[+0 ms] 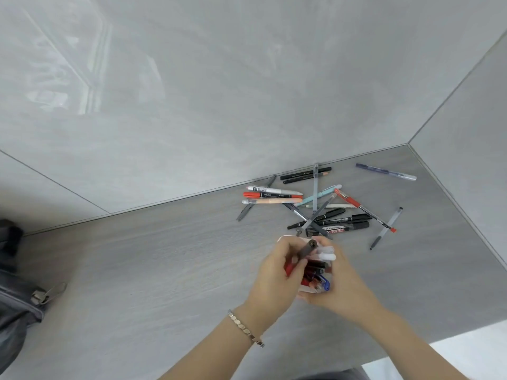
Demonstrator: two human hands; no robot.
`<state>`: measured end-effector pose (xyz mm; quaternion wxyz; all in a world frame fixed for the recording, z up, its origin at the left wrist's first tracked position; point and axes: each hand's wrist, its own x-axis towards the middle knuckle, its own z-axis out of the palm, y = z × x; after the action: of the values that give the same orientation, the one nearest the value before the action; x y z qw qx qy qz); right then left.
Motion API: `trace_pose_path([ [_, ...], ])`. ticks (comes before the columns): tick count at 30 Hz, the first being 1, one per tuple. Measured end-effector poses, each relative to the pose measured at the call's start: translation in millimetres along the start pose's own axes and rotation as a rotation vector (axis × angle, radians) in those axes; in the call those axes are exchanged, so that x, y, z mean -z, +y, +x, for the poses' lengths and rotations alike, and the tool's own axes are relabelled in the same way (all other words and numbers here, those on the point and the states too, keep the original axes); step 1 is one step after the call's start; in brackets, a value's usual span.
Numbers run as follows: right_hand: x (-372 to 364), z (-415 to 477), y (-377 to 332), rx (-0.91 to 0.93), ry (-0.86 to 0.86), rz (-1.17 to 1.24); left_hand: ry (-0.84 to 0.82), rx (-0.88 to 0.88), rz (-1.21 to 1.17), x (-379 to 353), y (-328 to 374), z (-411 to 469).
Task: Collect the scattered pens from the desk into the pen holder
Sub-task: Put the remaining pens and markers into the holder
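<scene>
**Both hands at the pen holder, loose pens beyond**

Forearms enter from the near edge, both angled toward the middle of the grey desk [137, 270]. Left wrist carries a metal link bracelet [245, 328].

Left hand [277, 281]: fingers curled, pinched shut on a dark grey pen [307, 249] held at a slant, its far end raised above the holder's mouth.

Right hand [344, 286]: wrapped around the right side of the pen holder [310, 288], gripping it.

Holder sits between the two hands, near the desk's middle-right. Mostly hidden by fingers; only a pale rim and a sliver of wall show. Inside: white-capped, red, black and blue pens packed together; count not readable.

Scattered pens [323, 207] lie just beyond the holder, toward the far wall, crossing one another. Among them a black whiteboard marker [338, 228] with "WHITEBO…" legible upside down, the rest covered by a crossing pen. A red-and-black marker [270, 195] has small print, too fine to read. A dark blue pen [385, 171] lies apart at far right. A clear-barrelled pen [386, 227] lies apart on the right.

Left edge: dark grey bag [16, 305] with a metal clip, cut off by the frame.
</scene>
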<state>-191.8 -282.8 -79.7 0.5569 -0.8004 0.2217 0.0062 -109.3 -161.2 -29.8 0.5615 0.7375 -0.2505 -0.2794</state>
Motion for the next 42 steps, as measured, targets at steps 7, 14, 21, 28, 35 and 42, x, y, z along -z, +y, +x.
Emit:
trace_pose_path([
  [7, 2.1, -6.1, -3.8, 0.031, -0.004, -0.002, 0.03, -0.392, 0.478, 27.5, -18.5, 5.4],
  [14, 2.8, -5.8, -7.2, 0.065, -0.003, -0.013, -0.038, -0.447, 0.499, 38.6, -13.4, 8.9],
  [21, 4.2, -5.2, -10.9, 0.069, -0.021, 0.038, -0.005, -0.048, 0.803, 71.8, -27.1, 118.9],
  [28, 3.3, -4.6, -6.5, 0.03, -0.042, 0.079, -0.228, 0.011, 1.337, 64.5, -63.8, 151.1],
  [35, 4.0, -4.3, -6.3, 0.016, -0.039, 0.074, -0.189, 0.013, 1.033, 74.9, -25.5, 102.2],
  [42, 5.2, -5.8, -14.1, 0.039, -0.028, 0.076, -0.219, 0.029, 0.719, 121.6, 50.7, 2.5],
])
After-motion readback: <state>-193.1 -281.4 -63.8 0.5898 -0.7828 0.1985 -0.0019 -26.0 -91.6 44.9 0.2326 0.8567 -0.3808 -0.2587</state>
